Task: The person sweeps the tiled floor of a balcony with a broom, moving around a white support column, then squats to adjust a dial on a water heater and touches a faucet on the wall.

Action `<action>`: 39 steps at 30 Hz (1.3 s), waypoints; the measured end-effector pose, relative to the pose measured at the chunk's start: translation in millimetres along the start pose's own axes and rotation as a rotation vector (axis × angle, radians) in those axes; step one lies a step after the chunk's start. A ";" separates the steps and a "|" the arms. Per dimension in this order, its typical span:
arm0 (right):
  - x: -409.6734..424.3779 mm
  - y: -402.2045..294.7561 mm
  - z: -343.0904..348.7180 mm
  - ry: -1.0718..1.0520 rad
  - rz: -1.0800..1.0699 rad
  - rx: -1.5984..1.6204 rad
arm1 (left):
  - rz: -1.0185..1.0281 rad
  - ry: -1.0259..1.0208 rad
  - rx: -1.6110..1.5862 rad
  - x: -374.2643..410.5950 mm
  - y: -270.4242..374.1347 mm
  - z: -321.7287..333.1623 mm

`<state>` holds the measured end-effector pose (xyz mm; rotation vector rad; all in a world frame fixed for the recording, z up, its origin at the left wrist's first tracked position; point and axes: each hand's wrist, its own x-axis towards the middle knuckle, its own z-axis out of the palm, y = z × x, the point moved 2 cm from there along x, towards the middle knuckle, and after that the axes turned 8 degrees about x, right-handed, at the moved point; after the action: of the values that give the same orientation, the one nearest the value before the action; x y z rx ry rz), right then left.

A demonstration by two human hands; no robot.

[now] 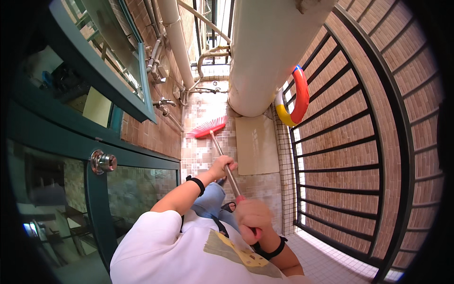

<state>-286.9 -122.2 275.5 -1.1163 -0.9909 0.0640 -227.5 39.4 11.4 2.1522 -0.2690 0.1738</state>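
Observation:
A broom with a red bristle head (pixel 210 128) reaches away from me along the balcony floor (pixel 209 151). Its bristles fan toward the far end and look slightly blurred against the patterned tiles. Partway down the metal broom handle (pixel 232 183), my left hand (pixel 222 167) is wrapped around the shaft. My right hand (pixel 253 218), blurred, grips the pink upper end of the handle close to my chest. The handle slants from lower right to upper left between the two hands.
A flat beige board (pixel 257 145) lies right of the broom, beside a thick white pipe or column (pixel 273 53). A swim ring (pixel 300 96) hangs by the black railing (pixel 337 193). At left are a green door with a round knob (pixel 103 162), an open window (pixel 103 67) and a wall tap (pixel 165 102).

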 end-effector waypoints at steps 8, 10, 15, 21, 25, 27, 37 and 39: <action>41.7 109.1 -40.1 -0.099 0.121 -0.134 | -0.031 0.170 0.148 99.8 -115.8 -20.2; 60.2 112.3 -60.2 -0.096 0.194 -0.123 | -0.147 0.180 0.022 129.4 -118.1 -19.0; 128.2 40.1 -99.4 0.176 0.161 0.088 | 0.097 0.332 0.018 177.6 -15.3 -54.7; 176.2 72.4 -102.4 0.206 0.216 0.043 | 0.072 -0.067 0.024 186.1 -61.9 -30.3; 188.9 89.6 -120.9 0.181 0.249 0.044 | 0.079 0.077 0.045 211.8 -81.6 -30.3; 189.3 104.6 -135.6 0.126 0.258 0.089 | 0.054 0.157 0.099 223.7 -95.5 -29.3; 245.6 105.0 -224.2 0.465 0.105 0.364 | -0.102 0.495 0.096 304.1 -51.7 -59.5; 268.2 95.8 -252.9 0.253 0.072 0.426 | -0.145 0.602 0.120 314.6 -26.4 -55.0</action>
<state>86.4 -123.6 351.2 -0.7458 -0.6694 0.1789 82.0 59.6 92.0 2.1162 0.2494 0.7490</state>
